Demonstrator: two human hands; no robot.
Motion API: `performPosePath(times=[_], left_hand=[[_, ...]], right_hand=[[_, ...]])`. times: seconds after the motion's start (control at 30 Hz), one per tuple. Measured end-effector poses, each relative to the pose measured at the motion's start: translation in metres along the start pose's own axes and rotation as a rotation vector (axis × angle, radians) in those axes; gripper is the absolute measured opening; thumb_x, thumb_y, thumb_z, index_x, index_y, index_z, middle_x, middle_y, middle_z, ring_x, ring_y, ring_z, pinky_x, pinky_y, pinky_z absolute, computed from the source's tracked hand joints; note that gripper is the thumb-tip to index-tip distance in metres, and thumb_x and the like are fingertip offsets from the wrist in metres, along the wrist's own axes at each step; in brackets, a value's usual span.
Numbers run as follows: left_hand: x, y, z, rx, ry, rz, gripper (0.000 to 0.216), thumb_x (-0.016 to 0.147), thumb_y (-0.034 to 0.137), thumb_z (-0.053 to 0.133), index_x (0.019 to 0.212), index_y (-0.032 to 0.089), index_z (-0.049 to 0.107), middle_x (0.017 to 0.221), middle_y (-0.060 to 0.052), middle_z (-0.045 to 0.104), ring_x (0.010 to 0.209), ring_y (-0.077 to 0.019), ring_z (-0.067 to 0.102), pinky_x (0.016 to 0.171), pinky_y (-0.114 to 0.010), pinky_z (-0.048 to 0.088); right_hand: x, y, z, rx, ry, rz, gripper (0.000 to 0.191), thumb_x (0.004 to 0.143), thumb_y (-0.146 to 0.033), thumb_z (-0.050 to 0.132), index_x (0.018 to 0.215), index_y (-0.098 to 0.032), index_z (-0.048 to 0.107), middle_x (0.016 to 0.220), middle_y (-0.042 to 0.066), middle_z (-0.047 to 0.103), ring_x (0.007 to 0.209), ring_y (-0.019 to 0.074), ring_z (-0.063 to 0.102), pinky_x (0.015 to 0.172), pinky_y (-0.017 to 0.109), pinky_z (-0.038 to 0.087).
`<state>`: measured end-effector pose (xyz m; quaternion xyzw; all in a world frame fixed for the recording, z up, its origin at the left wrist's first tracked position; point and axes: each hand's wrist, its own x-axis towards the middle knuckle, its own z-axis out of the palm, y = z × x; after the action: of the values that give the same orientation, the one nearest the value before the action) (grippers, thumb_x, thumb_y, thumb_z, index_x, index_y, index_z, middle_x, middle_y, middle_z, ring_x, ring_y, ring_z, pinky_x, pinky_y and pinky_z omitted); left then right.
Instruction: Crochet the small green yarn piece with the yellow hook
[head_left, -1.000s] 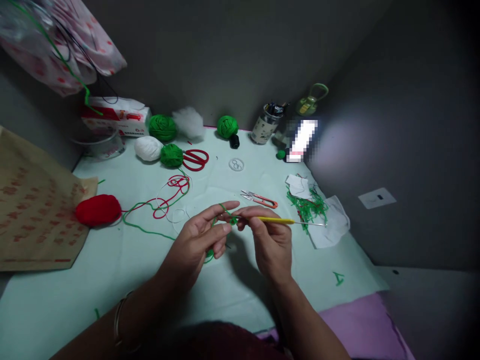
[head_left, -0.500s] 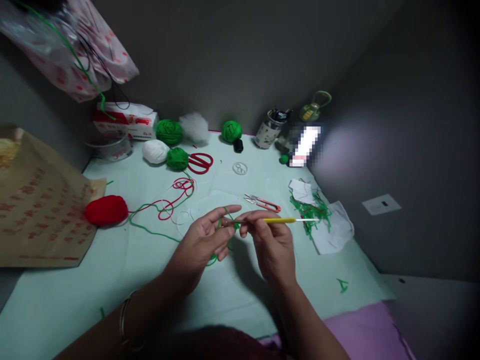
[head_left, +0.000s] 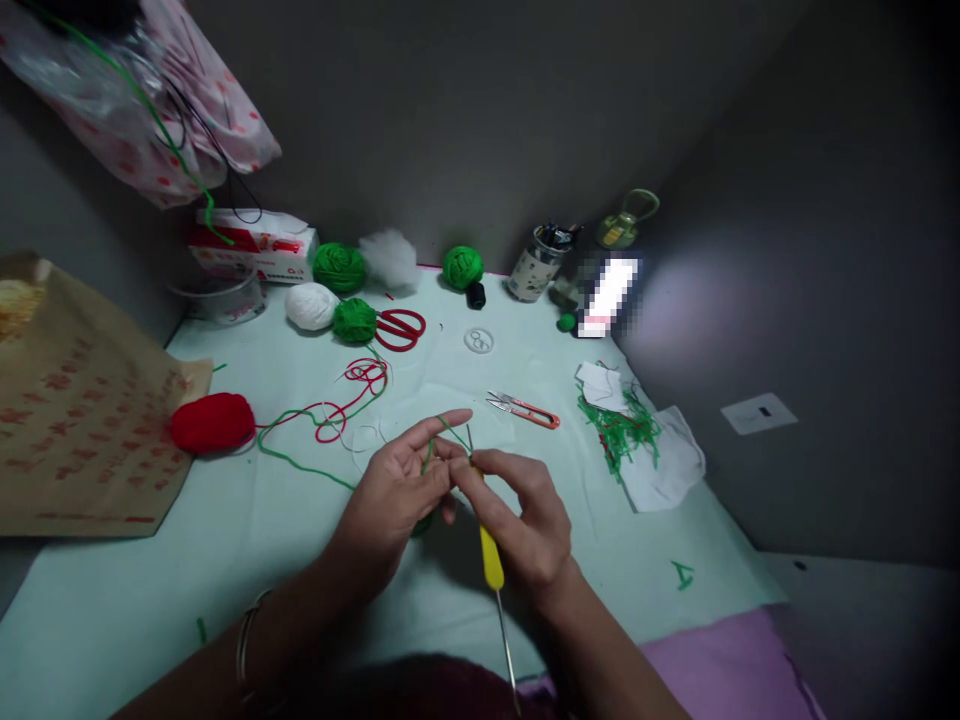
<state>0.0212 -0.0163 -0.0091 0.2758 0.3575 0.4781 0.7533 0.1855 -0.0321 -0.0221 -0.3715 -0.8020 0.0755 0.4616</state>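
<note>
Yellow-handled hook (head_left: 491, 560) is clamped in R hand (head_left: 529, 520), tip pointed away; green yarn (head_left: 454, 433) is strung over L hand's (head_left: 394, 490) raised index & pinched nr thumb, above pale tbl (head_left: 277, 540).

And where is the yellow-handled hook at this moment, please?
In the head view, the yellow-handled hook is just right of centre, in the right hand, its upper tip near the left hand.

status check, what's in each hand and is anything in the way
Left hand pinching green yarn. Right hand gripping yellow-handled hook. Nothing seen blocking; orange-handled snips lie just beyond, untouched.
</note>
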Motion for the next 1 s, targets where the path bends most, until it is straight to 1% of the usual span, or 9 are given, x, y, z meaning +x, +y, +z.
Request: performPosePath(times=[0.13, 0.27, 0.43, 0.57, 0.63, 0.73, 0.8, 0.9, 1.0], left_hand=[[0.001, 0.004, -0.001, -0.122, -0.036, -0.116, 0.038, 0.082, 0.022, 0.079, 0.118, 0.014, 0.072, 0.061, 0.010, 0.041, 0.044, -0.0006, 0.018, 0.046, -0.018, 0.032], [0.001, 0.004, 0.000, -0.028, -0.019, -0.041, 0.040, 0.081, 0.023, 0.080, 0.120, 0.017, 0.071, 0.070, 0.007, 0.053, 0.043, -0.0007, 0.027, 0.044, -0.019, 0.034], [0.001, -0.002, 0.002, 0.078, 0.014, 0.027, 0.040, 0.082, 0.026, 0.079, 0.120, 0.018, 0.071, 0.077, 0.002, 0.062, 0.049, -0.0040, 0.048, 0.047, -0.019, 0.039], [0.004, -0.005, 0.002, -0.029, 0.037, 0.017, 0.043, 0.080, 0.024, 0.081, 0.121, 0.016, 0.071, 0.066, 0.007, 0.054, 0.045, -0.0011, 0.036, 0.047, -0.016, 0.038], [0.005, -0.004, 0.001, -0.108, 0.008, -0.051, 0.040, 0.081, 0.022, 0.080, 0.120, 0.014, 0.072, 0.058, 0.010, 0.044, 0.044, -0.0008, 0.025, 0.045, -0.015, 0.036], [0.006, -0.001, -0.002, -0.167, -0.011, -0.127, 0.031, 0.082, 0.018, 0.078, 0.112, 0.012, 0.076, 0.055, 0.011, 0.035, 0.044, -0.0005, 0.018, 0.044, -0.013, 0.035], [0.006, 0.001, -0.003, -0.153, -0.007, -0.107, 0.027, 0.082, 0.016, 0.077, 0.109, 0.013, 0.077, 0.057, 0.011, 0.039, 0.043, 0.0002, 0.018, 0.044, -0.013, 0.036], [0.006, 0.001, -0.002, -0.088, -0.052, -0.059, 0.031, 0.082, 0.017, 0.078, 0.113, 0.019, 0.076, 0.074, 0.005, 0.058, 0.043, 0.0013, 0.025, 0.048, -0.016, 0.045], [0.006, 0.000, 0.000, -0.033, -0.065, -0.043, 0.035, 0.080, 0.019, 0.079, 0.115, 0.021, 0.074, 0.085, 0.001, 0.065, 0.045, 0.0003, 0.031, 0.052, -0.019, 0.050]], right_hand=[[0.006, 0.002, 0.000, 0.330, 0.175, 0.274, 0.030, 0.097, -0.014, 0.056, 0.113, -0.032, 0.073, 0.097, 0.004, 0.071, 0.087, 0.0185, 0.068, 0.076, 0.036, 0.059], [0.015, 0.004, 0.004, 0.704, 0.179, 0.503, 0.021, 0.099, -0.021, 0.055, 0.099, -0.027, 0.075, 0.091, 0.003, 0.071, 0.074, 0.0146, 0.065, 0.068, 0.031, 0.056], [0.013, 0.001, 0.010, 0.519, 0.169, 0.396, 0.023, 0.096, -0.013, 0.058, 0.104, -0.026, 0.075, 0.092, 0.002, 0.074, 0.075, 0.0134, 0.068, 0.067, 0.028, 0.058], [0.005, 0.001, 0.009, 0.152, 0.092, 0.117, 0.035, 0.091, -0.006, 0.063, 0.119, -0.025, 0.072, 0.109, 0.009, 0.074, 0.100, 0.0198, 0.070, 0.082, 0.034, 0.059], [0.005, 0.003, 0.007, 0.096, 0.072, 0.073, 0.036, 0.091, -0.006, 0.063, 0.120, -0.025, 0.072, 0.111, 0.010, 0.074, 0.103, 0.0213, 0.069, 0.084, 0.036, 0.059], [0.008, 0.008, 0.003, 0.368, 0.203, 0.294, 0.027, 0.096, -0.011, 0.056, 0.108, -0.027, 0.074, 0.096, 0.004, 0.074, 0.084, 0.0164, 0.068, 0.075, 0.033, 0.058], [0.012, 0.011, 0.003, 0.626, 0.272, 0.461, 0.022, 0.099, -0.018, 0.055, 0.101, -0.028, 0.075, 0.088, 0.001, 0.072, 0.073, 0.0135, 0.065, 0.068, 0.030, 0.056], [0.013, 0.014, 0.007, 0.801, 0.203, 0.531, 0.016, 0.097, -0.023, 0.061, 0.098, -0.027, 0.076, 0.091, 0.002, 0.073, 0.075, 0.0134, 0.065, 0.068, 0.029, 0.055], [0.012, 0.016, 0.009, 0.814, 0.151, 0.551, 0.014, 0.096, -0.023, 0.063, 0.101, -0.026, 0.076, 0.095, 0.003, 0.075, 0.078, 0.0135, 0.066, 0.072, 0.029, 0.055]])
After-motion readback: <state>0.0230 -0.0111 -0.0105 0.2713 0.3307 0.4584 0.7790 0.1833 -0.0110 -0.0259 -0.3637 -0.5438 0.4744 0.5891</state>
